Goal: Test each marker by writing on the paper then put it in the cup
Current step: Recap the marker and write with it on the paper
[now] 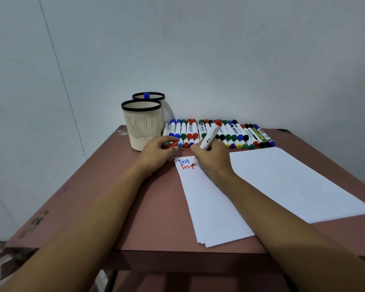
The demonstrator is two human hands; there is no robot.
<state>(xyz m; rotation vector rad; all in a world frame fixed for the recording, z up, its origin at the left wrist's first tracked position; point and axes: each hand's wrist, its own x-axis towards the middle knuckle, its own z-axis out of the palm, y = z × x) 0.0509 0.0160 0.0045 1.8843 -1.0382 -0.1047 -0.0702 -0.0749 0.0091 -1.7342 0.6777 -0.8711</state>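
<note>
My right hand (212, 158) grips a white marker with a red end (211, 134), its red tip touching the paper (207, 199) at the end of a red word "Test". Above that word stands a blue "Test". My left hand (158, 152) pinches the marker's red cap (172, 145) just left of the paper. Two cream cups with black rims stand at the back left: the near cup (142, 125) shows nothing inside, and the far cup (149, 96) holds a blue-capped marker (146, 95). Several capped markers (219, 133) lie in rows along the wall.
A second stack of white sheets (293, 180) lies to the right of the written one. The brown table (114, 197) meets a pale wall at the back; its front edge lies below my forearms.
</note>
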